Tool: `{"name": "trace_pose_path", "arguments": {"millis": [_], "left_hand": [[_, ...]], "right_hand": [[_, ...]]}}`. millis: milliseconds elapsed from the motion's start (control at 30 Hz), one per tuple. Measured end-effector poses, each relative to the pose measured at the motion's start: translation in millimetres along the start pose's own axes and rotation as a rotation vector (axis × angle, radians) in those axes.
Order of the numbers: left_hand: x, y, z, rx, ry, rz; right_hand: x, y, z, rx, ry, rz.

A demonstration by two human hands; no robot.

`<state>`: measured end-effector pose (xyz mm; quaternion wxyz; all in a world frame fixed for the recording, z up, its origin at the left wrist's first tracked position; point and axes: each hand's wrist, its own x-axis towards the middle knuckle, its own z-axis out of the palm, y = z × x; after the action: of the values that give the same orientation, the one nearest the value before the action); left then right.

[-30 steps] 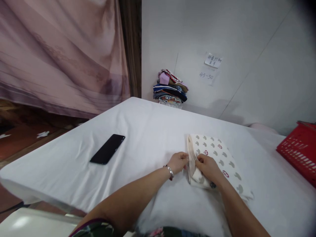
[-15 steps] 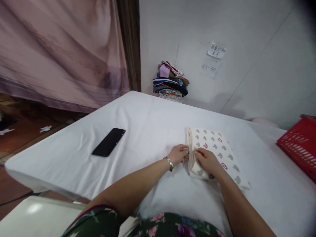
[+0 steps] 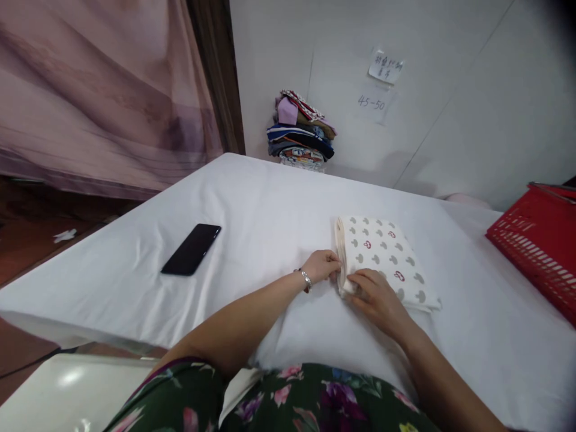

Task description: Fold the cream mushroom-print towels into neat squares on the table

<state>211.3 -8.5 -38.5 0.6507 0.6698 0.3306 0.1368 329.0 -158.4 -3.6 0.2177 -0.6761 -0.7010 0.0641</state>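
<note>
A folded cream cloth (image 3: 382, 252) with grey and red mushroom-like prints lies on the white-covered table (image 3: 279, 204). My left hand (image 3: 320, 266), with a silver bracelet at the wrist, has its fingers closed on the layered left edge of the cloth. Just to the right, my right hand (image 3: 375, 297) rests at the cloth's near left corner, thumb and fingers closed around the fabric there. Part of that corner is hidden under the right hand.
A black phone (image 3: 191, 249) lies on the table at left. A red basket (image 3: 540, 234) stands at the right edge. Folded clothes (image 3: 301, 132) are stacked by the wall behind the table. A white stool-like surface (image 3: 67, 390) is at lower left.
The raised near left corner of the cloth now lies flatter. My right hand has turned lower over it, while my left hand stays at the left edge. The camera view has shifted slightly.
</note>
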Motion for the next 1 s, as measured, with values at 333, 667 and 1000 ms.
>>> {"name": "trace_pose_path", "arguments": {"millis": [333, 667, 1000], "left_hand": [[-17, 17, -22.3, 0.368, -0.293, -0.044], [-16, 12, -10.4, 0.185, -0.42, -0.117], [-25, 8, -1.3, -0.208, -0.494, -0.371]], "right_hand": [[-4, 11, 8, 0.032, 0.175, -0.052], [-6, 13, 9, -0.037, 0.199, -0.052], [-19, 28, 17, -0.277, 0.161, -0.088]]}}
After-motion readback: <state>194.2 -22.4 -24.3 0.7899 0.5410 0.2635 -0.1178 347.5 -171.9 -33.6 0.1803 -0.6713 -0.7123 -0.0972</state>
